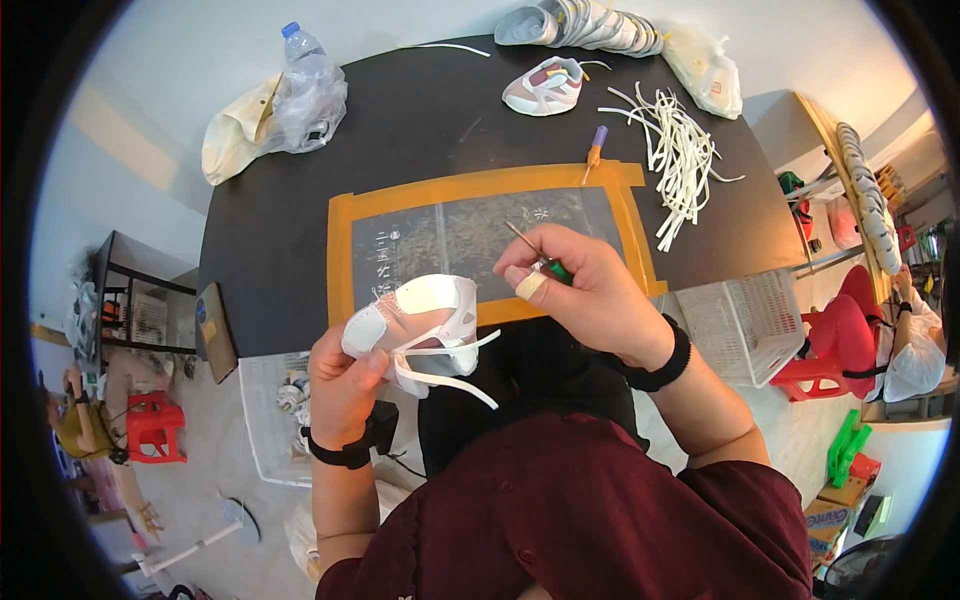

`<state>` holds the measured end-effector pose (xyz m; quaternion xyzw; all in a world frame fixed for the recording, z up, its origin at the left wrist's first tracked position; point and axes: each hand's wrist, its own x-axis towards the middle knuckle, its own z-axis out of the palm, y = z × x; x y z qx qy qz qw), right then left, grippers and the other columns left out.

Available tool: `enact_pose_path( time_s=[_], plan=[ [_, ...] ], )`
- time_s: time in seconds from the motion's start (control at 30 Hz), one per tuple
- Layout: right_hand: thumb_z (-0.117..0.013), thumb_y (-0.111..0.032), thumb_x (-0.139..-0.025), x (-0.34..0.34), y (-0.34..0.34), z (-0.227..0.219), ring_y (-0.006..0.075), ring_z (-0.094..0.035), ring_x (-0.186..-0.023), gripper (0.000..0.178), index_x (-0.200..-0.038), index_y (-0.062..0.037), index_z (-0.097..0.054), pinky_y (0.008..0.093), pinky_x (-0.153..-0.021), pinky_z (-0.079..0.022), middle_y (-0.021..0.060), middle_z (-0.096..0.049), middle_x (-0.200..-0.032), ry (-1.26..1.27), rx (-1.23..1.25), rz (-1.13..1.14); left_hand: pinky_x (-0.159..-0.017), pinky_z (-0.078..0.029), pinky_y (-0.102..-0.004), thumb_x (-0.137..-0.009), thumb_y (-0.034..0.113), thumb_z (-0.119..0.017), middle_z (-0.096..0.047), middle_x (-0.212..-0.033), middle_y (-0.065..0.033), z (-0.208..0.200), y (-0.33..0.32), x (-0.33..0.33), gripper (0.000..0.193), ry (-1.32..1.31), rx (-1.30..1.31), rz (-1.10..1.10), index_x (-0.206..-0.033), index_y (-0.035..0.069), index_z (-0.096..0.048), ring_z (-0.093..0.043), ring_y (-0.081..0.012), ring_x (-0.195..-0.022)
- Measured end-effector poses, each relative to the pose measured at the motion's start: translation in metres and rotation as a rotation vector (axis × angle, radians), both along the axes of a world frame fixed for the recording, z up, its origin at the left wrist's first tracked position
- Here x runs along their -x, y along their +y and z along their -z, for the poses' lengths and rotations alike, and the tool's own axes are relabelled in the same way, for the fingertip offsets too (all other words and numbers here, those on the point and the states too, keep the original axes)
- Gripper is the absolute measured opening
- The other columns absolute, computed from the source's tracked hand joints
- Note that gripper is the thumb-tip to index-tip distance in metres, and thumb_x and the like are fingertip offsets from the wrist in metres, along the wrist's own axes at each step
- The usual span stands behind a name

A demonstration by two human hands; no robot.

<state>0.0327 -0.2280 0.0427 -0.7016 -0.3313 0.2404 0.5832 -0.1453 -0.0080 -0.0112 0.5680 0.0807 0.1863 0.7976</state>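
Note:
My left hand (338,378) is closed round the edge of a small white and pinkish shoe upper (408,312), held up over the table's near edge. A flat white lace (455,384) hangs out of the upper beside my thumb, its two ends loose to the right. In my right hand (595,292) is a thin awl-like tool (558,270) with a green handle, its metal shaft slanting up and left. The tool is apart from the upper; whether its tip is hooked is too small to tell. A pale wrap covers part of my right thumb.
The dark table (270,235) carries a mat edged with orange tape (480,182). Beyond it lie a purple-handled tool (598,142), a bundle of white laces (680,160), another shoe upper (545,88) and a row of stacked uppers (590,28). A white crate (745,325) stands right.

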Motion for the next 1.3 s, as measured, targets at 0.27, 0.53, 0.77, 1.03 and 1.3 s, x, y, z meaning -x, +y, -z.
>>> enact_pose_path(
  time_s=[0.27, 0.53, 0.77, 1.03, 1.3],
  plan=[
    [-0.066, -0.022, -0.095, 0.015, -0.007, 0.034, 0.0052, -0.053, -0.083, 0.019, -0.101, -0.0039, -0.065, 0.0237, -0.077, -0.046, -0.0023, -0.062, -0.09, 0.173, -0.027, -0.095, -0.072, -0.049, -0.0245, -0.086, 0.02, -0.075, -0.068, -0.103, -0.0048, -0.006, 0.005, 0.002, 0.039, 0.024, -0.053, -0.037, -0.117, 0.0, -0.063, -0.062, -0.0095, -0.085],
    [-0.072, -0.016, -0.091, 0.05, -0.021, 0.054, 0.0057, -0.058, -0.084, 0.017, -0.102, -0.0042, -0.068, 0.0242, -0.076, -0.049, 0.0002, -0.066, -0.092, 0.285, -0.017, -0.293, -0.094, -0.051, -0.0367, -0.088, 0.016, -0.071, -0.066, -0.118, -0.0106, -0.001, 0.015, -0.006, 0.039, 0.062, -0.062, -0.008, -0.121, 0.0, -0.06, -0.064, -0.0208, -0.106],
    [-0.07, -0.017, -0.091, 0.04, -0.032, 0.059, 0.0085, -0.058, -0.082, 0.018, -0.102, -0.0043, -0.066, 0.0258, -0.073, -0.047, 0.0019, -0.067, -0.092, 0.354, -0.041, -0.092, -0.097, -0.051, -0.0403, -0.088, 0.012, -0.069, -0.065, -0.121, -0.0127, -0.002, 0.011, -0.01, 0.038, 0.03, -0.04, -0.016, -0.122, -0.001, -0.058, -0.064, -0.0235, -0.109],
    [-0.068, -0.014, -0.093, 0.047, -0.026, 0.066, 0.0056, -0.057, -0.081, 0.013, -0.101, -0.0044, -0.065, 0.0238, -0.072, -0.047, -0.0008, -0.065, -0.092, 0.286, -0.103, -0.245, -0.06, -0.045, -0.0213, -0.087, 0.021, -0.073, -0.068, -0.101, -0.005, -0.004, 0.001, -0.015, 0.04, 0.003, -0.11, -0.055, -0.119, 0.0, -0.061, -0.06, -0.0079, -0.077],
    [-0.07, -0.021, -0.092, 0.033, -0.036, 0.067, 0.0094, -0.058, -0.088, 0.025, -0.108, -0.0037, -0.062, 0.0252, -0.078, -0.047, 0.0012, -0.065, -0.098, 0.516, -0.215, -0.096, -0.061, -0.044, -0.0208, -0.086, 0.019, -0.075, -0.067, -0.103, -0.0052, -0.006, -0.001, -0.014, 0.042, 0.009, -0.104, -0.12, -0.12, 0.0, -0.061, -0.06, -0.0088, -0.079]
  ],
)
